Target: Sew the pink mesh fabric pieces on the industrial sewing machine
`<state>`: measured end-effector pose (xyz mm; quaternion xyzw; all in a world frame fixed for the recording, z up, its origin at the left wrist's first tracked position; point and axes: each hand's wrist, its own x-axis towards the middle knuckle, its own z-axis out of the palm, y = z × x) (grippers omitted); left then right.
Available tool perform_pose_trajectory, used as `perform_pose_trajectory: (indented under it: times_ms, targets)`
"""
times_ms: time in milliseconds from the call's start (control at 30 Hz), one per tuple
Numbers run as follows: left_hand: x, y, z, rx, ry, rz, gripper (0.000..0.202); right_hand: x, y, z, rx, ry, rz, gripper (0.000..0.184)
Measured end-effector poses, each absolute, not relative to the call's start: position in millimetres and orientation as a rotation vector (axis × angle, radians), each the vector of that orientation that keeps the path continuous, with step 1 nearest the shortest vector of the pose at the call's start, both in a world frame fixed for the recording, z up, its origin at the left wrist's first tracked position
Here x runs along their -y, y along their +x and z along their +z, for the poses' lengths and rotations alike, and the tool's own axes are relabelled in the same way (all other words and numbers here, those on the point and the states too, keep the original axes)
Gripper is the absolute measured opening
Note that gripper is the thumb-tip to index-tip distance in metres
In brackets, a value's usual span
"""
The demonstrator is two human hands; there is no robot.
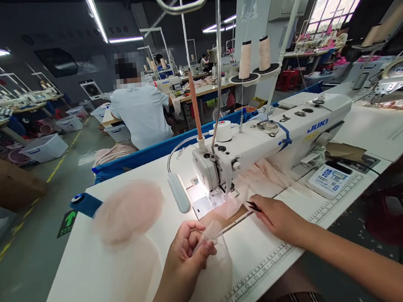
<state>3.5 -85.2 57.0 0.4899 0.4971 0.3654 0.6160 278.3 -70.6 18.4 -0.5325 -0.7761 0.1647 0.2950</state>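
co-worker's head (126, 69) blurred, forearms cropped

The single head-worn camera looks forward and down from close above the white sewing table (103, 279), facing the sewing machine (275, 139) nearby, with the workshop aisle receding far behind it.

A white table (102, 274) carries a sewing machine (275, 139), sheer pink fabric (129, 210), a control panel (329, 180) and printed rulers (256, 274).

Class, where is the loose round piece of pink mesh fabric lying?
In the head view, the round pink mesh piece lies on the white table, left of the sewing machine and beyond the left hand.
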Motion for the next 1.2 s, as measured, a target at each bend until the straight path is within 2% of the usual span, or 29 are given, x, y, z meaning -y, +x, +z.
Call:
perform_pose_trajectory:
  times_ms: [167,300,367,633,767,867,933,1067,1200]
  targets:
    - [87,8,59,-1.048,1.111,0.765,0.044,78,252,35,1.905,-1.082,0.906,0.029]
    - [86,6,56,-1.011,1.149,0.758,0.039,76,218,34,1.668,-0.94,1.49,0.042]
    - [84,3,54,-1.054,1.164,0.804,0.038,74,211,32,1.534,-0.893,1.675,0.045]
    - [80,-2,43,-1.169,1.131,0.863,0.049,77,212,34,1.29,-0.851,1.761,0.051]
    - [80,-1,43,-1.136,1.117,0.855,0.043,80,210,31,1.24,-0.918,1.747,0.048]
    - [79,-1,42,-1.139,1.114,0.863,0.04,81,212,33,1.363,-0.954,1.677,0.045]
    - [80,-1,42,-1.135,1.092,0.855,0.039,81,221,35,1.549,-1.041,1.502,0.039]
    - [84,0,44,-1.155,1.087,0.866,0.037,80,260,24,1.982,-1.347,0.813,0.024]
    - [88,5,47,-1.225,1.216,0.926,0.033,83,294,11,2.109,-1.462,0.125,0.026]
